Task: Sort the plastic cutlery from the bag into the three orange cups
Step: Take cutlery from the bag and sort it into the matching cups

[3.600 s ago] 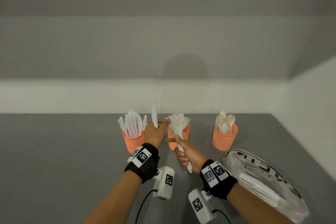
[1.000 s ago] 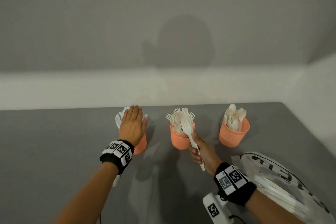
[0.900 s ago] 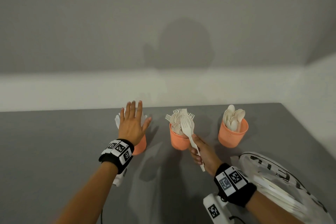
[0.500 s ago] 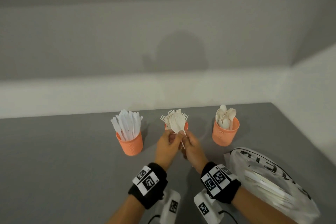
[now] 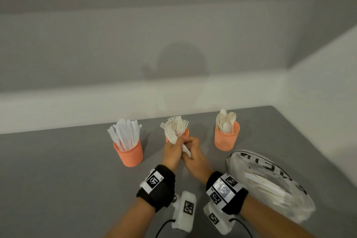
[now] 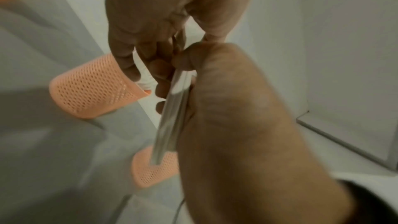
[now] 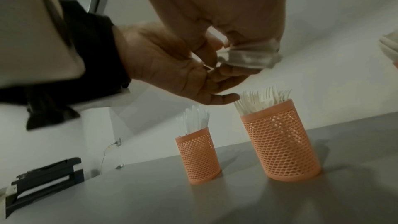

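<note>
Three orange mesh cups stand in a row: the knife cup (image 5: 129,153), the fork cup (image 5: 185,135) and the spoon cup (image 5: 227,139). Both hands meet just in front of the fork cup. My right hand (image 5: 191,147) grips a small bundle of white plastic forks (image 6: 174,101) by their handles (image 7: 247,58). My left hand (image 5: 178,141) pinches the same bundle higher up, near the fork heads. The hands hide most of the fork cup in the head view. The bag (image 5: 270,183), clear plastic with white cutlery inside, lies to the right.
The grey table (image 5: 58,170) ends at a white wall behind the cups and another on the right. In the right wrist view, a dark stacked object (image 7: 45,181) sits at the table's far left.
My left hand left the knife cup and came to the right hand in front of the fork cup. Over the last half second both hands have stayed together on the forks.
</note>
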Action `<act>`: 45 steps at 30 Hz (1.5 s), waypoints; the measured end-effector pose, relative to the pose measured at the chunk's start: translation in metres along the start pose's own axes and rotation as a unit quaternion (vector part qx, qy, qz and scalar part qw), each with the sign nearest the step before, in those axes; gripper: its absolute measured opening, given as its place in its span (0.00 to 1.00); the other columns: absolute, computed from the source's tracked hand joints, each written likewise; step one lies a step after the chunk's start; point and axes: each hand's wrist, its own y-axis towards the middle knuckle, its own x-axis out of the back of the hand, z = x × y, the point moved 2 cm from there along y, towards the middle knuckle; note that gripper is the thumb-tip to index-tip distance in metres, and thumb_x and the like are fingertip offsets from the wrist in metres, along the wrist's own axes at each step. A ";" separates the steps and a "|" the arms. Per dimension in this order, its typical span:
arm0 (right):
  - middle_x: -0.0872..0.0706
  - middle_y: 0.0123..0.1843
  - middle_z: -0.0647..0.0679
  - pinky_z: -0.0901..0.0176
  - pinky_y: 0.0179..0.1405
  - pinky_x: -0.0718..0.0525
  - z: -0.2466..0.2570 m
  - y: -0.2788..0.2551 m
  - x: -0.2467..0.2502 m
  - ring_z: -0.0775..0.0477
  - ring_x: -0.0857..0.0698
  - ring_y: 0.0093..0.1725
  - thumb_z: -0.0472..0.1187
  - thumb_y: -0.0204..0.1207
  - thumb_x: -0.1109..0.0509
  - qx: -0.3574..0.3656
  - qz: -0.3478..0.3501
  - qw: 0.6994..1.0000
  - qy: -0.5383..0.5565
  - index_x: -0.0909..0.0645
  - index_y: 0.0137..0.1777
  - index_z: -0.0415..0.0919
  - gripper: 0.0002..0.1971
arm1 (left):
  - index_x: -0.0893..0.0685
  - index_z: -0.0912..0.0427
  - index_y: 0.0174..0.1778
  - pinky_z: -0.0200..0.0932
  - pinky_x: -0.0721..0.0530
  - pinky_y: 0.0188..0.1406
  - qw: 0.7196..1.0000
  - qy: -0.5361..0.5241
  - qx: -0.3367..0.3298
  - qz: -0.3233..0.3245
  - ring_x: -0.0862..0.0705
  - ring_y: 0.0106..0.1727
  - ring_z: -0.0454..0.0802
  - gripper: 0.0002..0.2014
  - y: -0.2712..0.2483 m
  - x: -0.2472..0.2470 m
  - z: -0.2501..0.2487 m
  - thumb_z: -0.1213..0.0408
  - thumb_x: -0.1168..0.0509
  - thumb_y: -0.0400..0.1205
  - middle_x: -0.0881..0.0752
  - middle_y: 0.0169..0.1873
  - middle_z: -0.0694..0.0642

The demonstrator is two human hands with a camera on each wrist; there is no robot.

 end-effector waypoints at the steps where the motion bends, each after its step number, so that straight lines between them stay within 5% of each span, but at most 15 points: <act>1: 0.18 0.50 0.52 0.55 0.52 0.19 0.000 -0.004 0.001 0.49 0.16 0.51 0.32 0.77 0.40 0.004 -0.003 1.000 -0.015 0.37 0.59 0.43 0.14 | 0.15 0.60 0.42 0.46 0.16 0.44 1.000 -0.018 0.003 -0.007 0.15 0.41 0.52 0.08 0.000 0.002 0.002 0.72 0.39 0.80 0.14 0.39 0.59; 4: 0.17 0.47 0.47 0.46 0.49 0.16 0.001 -0.016 0.004 0.44 0.15 0.47 0.36 0.74 0.42 0.015 0.006 0.999 -0.048 0.38 0.56 0.51 0.13 | 0.19 0.69 0.55 0.34 0.17 0.24 0.988 -0.137 0.069 -0.031 0.15 0.26 0.45 0.10 0.004 0.002 0.010 0.76 0.40 0.80 0.16 0.35 0.59; 6: 0.19 0.44 0.49 0.46 0.47 0.17 0.000 -0.021 0.008 0.45 0.17 0.43 0.34 0.75 0.42 0.001 0.029 0.999 -0.036 0.38 0.52 0.55 0.14 | 0.22 0.68 0.58 0.34 0.16 0.21 0.969 -0.214 0.124 -0.024 0.15 0.23 0.45 0.10 0.007 -0.002 0.014 0.72 0.41 0.83 0.18 0.34 0.59; 10: 0.23 0.41 0.56 0.59 0.46 0.23 0.001 -0.028 0.030 0.58 0.24 0.40 0.35 0.78 0.36 -0.031 0.107 0.993 -0.027 0.31 0.54 0.48 0.10 | 0.25 0.63 0.39 0.41 0.15 0.21 0.974 -0.191 0.120 -0.031 0.20 0.16 0.45 0.10 0.014 -0.006 0.019 0.67 0.44 0.85 0.26 0.18 0.52; 13: 0.22 0.47 0.54 0.63 0.52 0.24 0.001 -0.029 0.073 0.55 0.22 0.48 0.37 0.75 0.30 -0.031 0.066 0.992 -0.100 0.23 0.53 0.42 0.09 | 0.27 0.60 0.33 0.32 0.21 0.15 0.989 -0.132 0.040 -0.059 0.21 0.14 0.42 0.14 0.026 -0.003 -0.002 0.69 0.47 0.85 0.27 0.19 0.55; 17: 0.21 0.48 0.51 0.69 0.46 0.28 -0.011 -0.035 0.146 0.48 0.20 0.50 0.39 0.69 0.25 -0.037 -0.036 0.965 -0.257 0.21 0.44 0.50 0.08 | 0.27 0.56 0.41 0.36 0.16 0.27 0.986 -0.071 -0.136 -0.064 0.16 0.23 0.46 0.12 0.051 0.000 -0.049 0.68 0.52 0.87 0.23 0.27 0.59; 20: 0.19 0.51 0.48 0.52 0.60 0.28 -0.029 -0.049 0.185 0.44 0.21 0.59 0.42 0.67 0.24 -0.085 -0.027 0.937 -0.338 0.29 0.33 0.63 0.17 | 0.27 0.50 0.42 0.40 0.19 0.35 0.968 0.043 -0.240 -0.060 0.17 0.33 0.50 0.12 0.070 0.001 -0.070 0.64 0.52 0.88 0.18 0.30 0.56; 23: 0.21 0.66 0.44 0.48 0.72 0.33 -0.045 -0.065 0.202 0.45 0.30 0.75 0.40 0.69 0.25 -0.123 0.007 0.931 -0.343 0.29 0.32 0.68 0.20 | 0.27 0.46 0.43 0.47 0.22 0.40 0.948 0.118 -0.289 -0.060 0.17 0.38 0.53 0.11 0.087 0.004 -0.074 0.60 0.51 0.88 0.16 0.32 0.53; 27: 0.25 0.72 0.47 0.56 0.72 0.35 -0.062 -0.078 0.207 0.48 0.34 0.78 0.37 0.73 0.28 -0.157 0.047 0.929 -0.332 0.18 0.39 0.59 0.12 | 0.27 0.57 0.49 0.44 0.20 0.40 0.942 0.153 -0.294 -0.060 0.17 0.34 0.51 0.10 0.098 0.008 -0.064 0.60 0.52 0.88 0.16 0.33 0.52; 30: 0.19 0.57 0.55 0.63 0.57 0.23 -0.072 -0.079 0.207 0.50 0.21 0.61 0.37 0.71 0.26 -0.161 0.066 0.934 -0.313 0.18 0.37 0.61 0.13 | 0.28 0.59 0.51 0.42 0.19 0.38 0.943 0.157 -0.281 -0.088 0.16 0.32 0.49 0.10 0.104 0.011 -0.054 0.59 0.51 0.88 0.16 0.34 0.51; 32: 0.20 0.49 0.59 0.70 0.47 0.25 -0.077 -0.077 0.207 0.53 0.20 0.50 0.34 0.71 0.27 -0.153 0.067 0.937 -0.308 0.22 0.34 0.63 0.19 | 0.28 0.59 0.51 0.43 0.20 0.39 0.942 0.171 -0.274 -0.089 0.17 0.32 0.47 0.10 0.107 0.010 -0.046 0.58 0.51 0.88 0.16 0.34 0.50; 37: 0.17 0.40 0.57 0.70 0.39 0.25 -0.084 -0.076 0.210 0.50 0.18 0.42 0.22 0.69 0.36 -0.140 0.023 0.937 -0.318 0.26 0.27 0.60 0.27 | 0.23 0.62 0.54 0.42 0.25 0.44 0.927 0.287 -0.232 -0.060 0.18 0.41 0.50 0.14 0.118 0.012 -0.020 0.58 0.51 0.88 0.15 0.42 0.55; 39: 0.15 0.38 0.55 0.61 0.43 0.21 -0.083 -0.078 0.212 0.45 0.16 0.43 0.20 0.68 0.37 -0.134 0.006 0.941 -0.311 0.28 0.22 0.59 0.29 | 0.19 0.68 0.54 0.47 0.25 0.49 0.889 0.382 -0.249 -0.032 0.17 0.50 0.61 0.15 0.126 0.017 -0.010 0.61 0.47 0.87 0.14 0.48 0.64; 42: 0.10 0.50 0.45 0.59 0.61 0.21 -0.083 -0.084 0.211 0.51 0.17 0.60 0.19 0.71 0.41 -0.132 0.007 0.940 -0.313 0.27 0.20 0.55 0.29 | 0.23 0.67 0.65 0.48 0.23 0.56 0.866 0.431 -0.252 -0.008 0.17 0.56 0.64 0.15 0.127 0.021 -0.004 0.66 0.45 0.85 0.15 0.56 0.67; 45: 0.17 0.67 0.45 0.59 0.69 0.26 -0.091 -0.087 0.208 0.47 0.21 0.69 0.20 0.73 0.44 -0.155 -0.001 0.929 -0.335 0.12 0.35 0.48 0.25 | 0.30 0.61 0.73 0.46 0.23 0.55 0.856 0.434 -0.280 0.013 0.17 0.54 0.60 0.19 0.123 0.020 -0.005 0.71 0.46 0.84 0.17 0.57 0.63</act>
